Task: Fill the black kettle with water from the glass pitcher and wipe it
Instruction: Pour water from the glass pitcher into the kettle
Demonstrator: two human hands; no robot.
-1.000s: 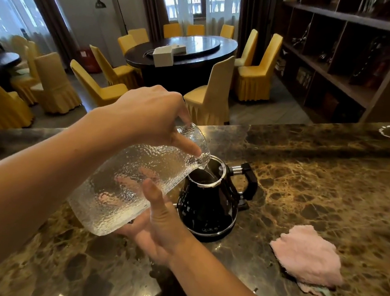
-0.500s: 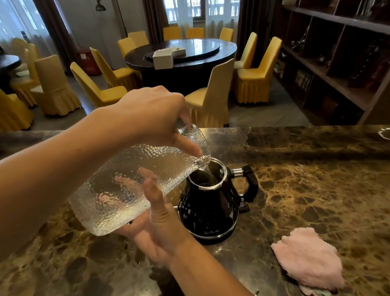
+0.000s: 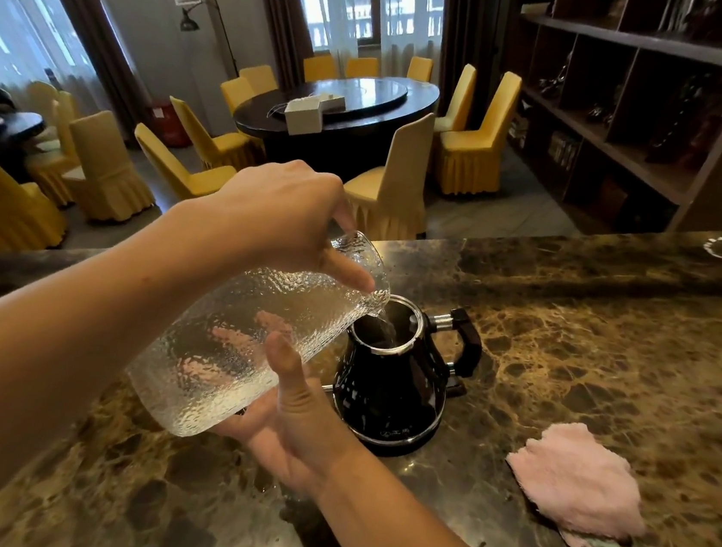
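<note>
Nearest the front edge of the brown marble worktop [image 3: 611,347], two bare forearms reach in from below and from the left. The right hand [image 3: 287,427] sits under the lower side of the textured glass pitcher [image 3: 247,350], palm cupped against the glass, thumb raised along the side facing the viewer and its fingers showing blurred through the wall. The left hand [image 3: 285,215] comes over the top and closes on the pitcher's neck, fingers curled round the glass with one finger lying out toward the rim.

Between the two hands the pitcher is tipped steeply to the right, its base lifted off the worktop and its lip resting at the mouth of the black kettle [image 3: 391,389]. A thin stream of water runs from the lip into the open, steel-rimmed mouth. How much water sits inside the kettle cannot be told.

That kettle stands upright on the worktop, about midway across it and nearer the back edge than the front, its black handle [image 3: 468,346] pointing right. To its right, well apart and nearer the front edge, a crumpled pink cloth [image 3: 574,482] lies flat on the marble.

Beyond the back edge stands a round dark dining table [image 3: 369,108] ringed by yellow-covered chairs [image 3: 477,147], with dark wooden shelving [image 3: 639,102] along the right wall.
</note>
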